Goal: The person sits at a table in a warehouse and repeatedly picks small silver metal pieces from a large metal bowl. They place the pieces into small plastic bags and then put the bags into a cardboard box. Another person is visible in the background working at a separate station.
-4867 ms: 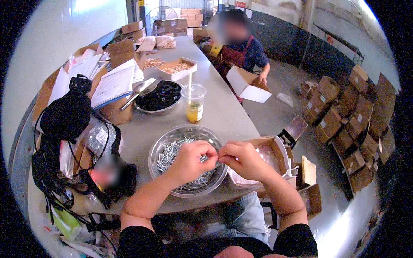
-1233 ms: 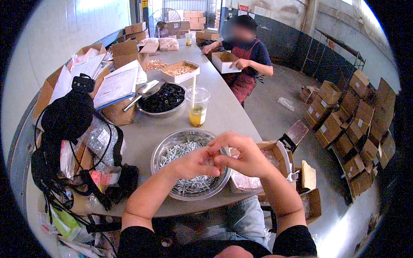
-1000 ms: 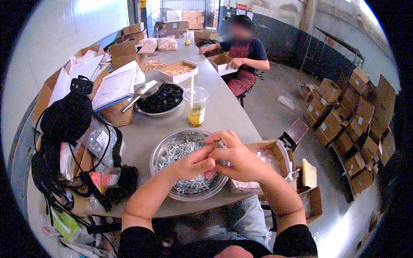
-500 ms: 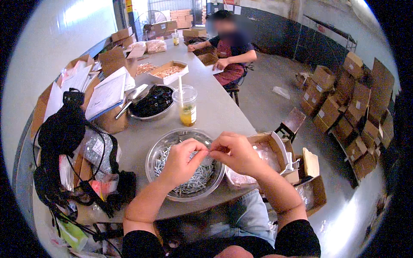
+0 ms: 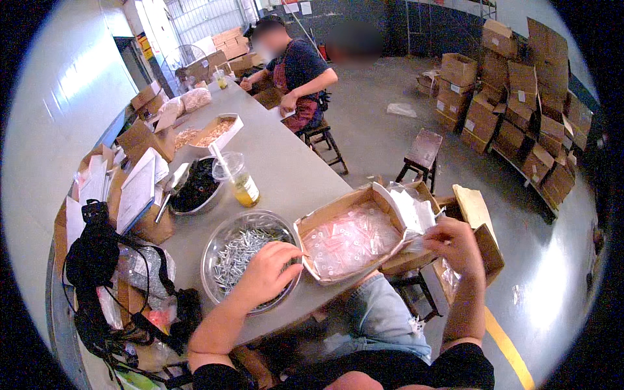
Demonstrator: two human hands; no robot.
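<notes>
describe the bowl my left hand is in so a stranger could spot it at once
On the long grey table, at the near edge, sits the round metal bowl under the left hand. Its heap of silvery screws sets it apart from the dark bowl behind.

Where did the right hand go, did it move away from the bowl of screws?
Yes. The right hand has swung out to the right, off the metal bowl, past the cardboard box of small bags; the left hand stays at the bowl.
</notes>
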